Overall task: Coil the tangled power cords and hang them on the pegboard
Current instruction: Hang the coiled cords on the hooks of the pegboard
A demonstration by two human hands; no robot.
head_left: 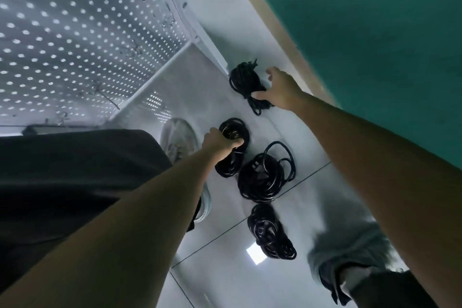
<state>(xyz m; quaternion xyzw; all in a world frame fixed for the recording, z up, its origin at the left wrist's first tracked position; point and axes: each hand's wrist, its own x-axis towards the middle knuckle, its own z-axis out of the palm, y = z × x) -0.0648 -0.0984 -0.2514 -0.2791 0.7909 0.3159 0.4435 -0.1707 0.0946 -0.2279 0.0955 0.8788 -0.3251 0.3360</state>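
power cords: left hand (220, 139) fingers curl round one coil (231, 147), right hand (280, 90) fingers spread over another (243, 80)

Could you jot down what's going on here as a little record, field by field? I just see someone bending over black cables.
setting: pale tiled floor beside a white pegboard and a green wall
cords: four black bundles on the floor
left hand: grips the nearest-left cord bundle
right hand: fingers spread, reaching onto the far cord bundle
untouched: a loose coil and a tighter bundle
pegboard hooks: no cord hangs there in view
feet: pale shoes stand either side of the cords
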